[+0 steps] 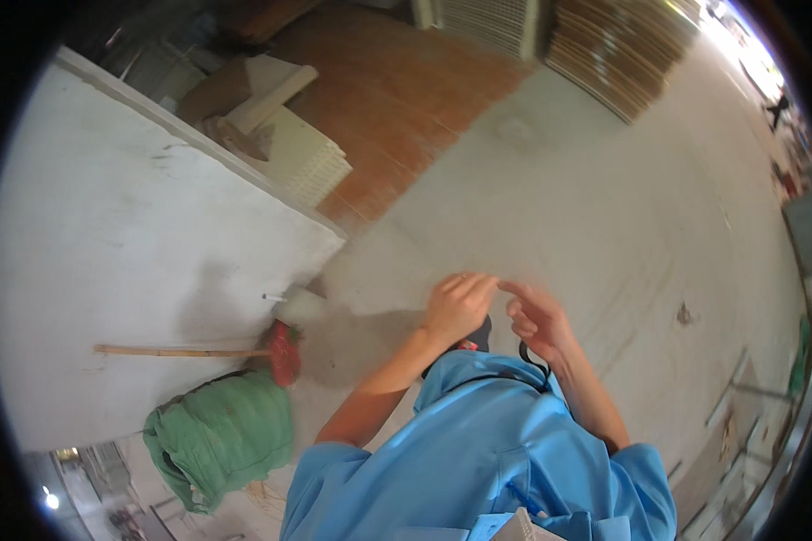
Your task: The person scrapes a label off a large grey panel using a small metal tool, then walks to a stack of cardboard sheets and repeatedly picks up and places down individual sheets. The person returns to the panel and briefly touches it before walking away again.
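Note:
My left hand [457, 307] and my right hand [534, 317] are raised close together in front of my chest, above the grey concrete floor [604, 207]. The left hand's fingers are curled and the right hand's forefinger points toward the left fingertips. The fingertips nearly touch; whether anything small sits between them cannot be made out. A thin black cord [532, 362] hangs by my right wrist over my blue shirt [483, 442].
A white wall [126, 243] stands at the left with a broom [244, 352] leaning on it and a green sack [221, 433] below. Boards and white panels [280, 117] lie behind the wall. Stacked cardboard sheets [622, 50] are at the top right.

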### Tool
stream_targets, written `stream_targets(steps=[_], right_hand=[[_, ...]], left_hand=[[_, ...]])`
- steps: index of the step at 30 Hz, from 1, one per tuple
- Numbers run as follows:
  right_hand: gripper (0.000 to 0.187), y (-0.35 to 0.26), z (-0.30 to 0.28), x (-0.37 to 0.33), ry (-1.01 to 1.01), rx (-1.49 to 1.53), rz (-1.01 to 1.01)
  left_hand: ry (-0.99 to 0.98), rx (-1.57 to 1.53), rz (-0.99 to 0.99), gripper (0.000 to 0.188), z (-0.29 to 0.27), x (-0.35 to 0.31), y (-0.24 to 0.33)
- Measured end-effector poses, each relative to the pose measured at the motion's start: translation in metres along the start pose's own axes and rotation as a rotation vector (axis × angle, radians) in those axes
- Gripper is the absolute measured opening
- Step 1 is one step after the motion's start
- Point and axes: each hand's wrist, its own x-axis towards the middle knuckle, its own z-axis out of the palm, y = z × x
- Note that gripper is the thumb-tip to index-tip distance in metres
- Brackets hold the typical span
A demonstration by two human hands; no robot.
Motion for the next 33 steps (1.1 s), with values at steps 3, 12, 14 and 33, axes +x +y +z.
stream_targets(steps=[3, 12, 14, 33], right_hand=[[0.054, -0.053, 0.003, 0.08, -0.021, 0.059, 0.043], [0.054, -0.184, 0.006, 0.297, -0.058, 0.22, 0.072], [0.055, -0.205, 0.007, 0.35, -0.079, 0.235, 0.111], [0.055, -0.347, 0.186, 0.859, -0.365, -0.144, 0.794]], left_hand=[[-0.022, -0.038, -0.012, 0.014, 0.017, 0.072, -0.069], [-0.097, -0.029, -0.003, 0.014, 0.05, 0.256, -0.249], [-0.087, 0.026, -0.028, 0.016, 0.055, 0.284, -0.291], [0.184, 0.321, -0.619, 0.019, -0.028, 0.454, -0.658]])
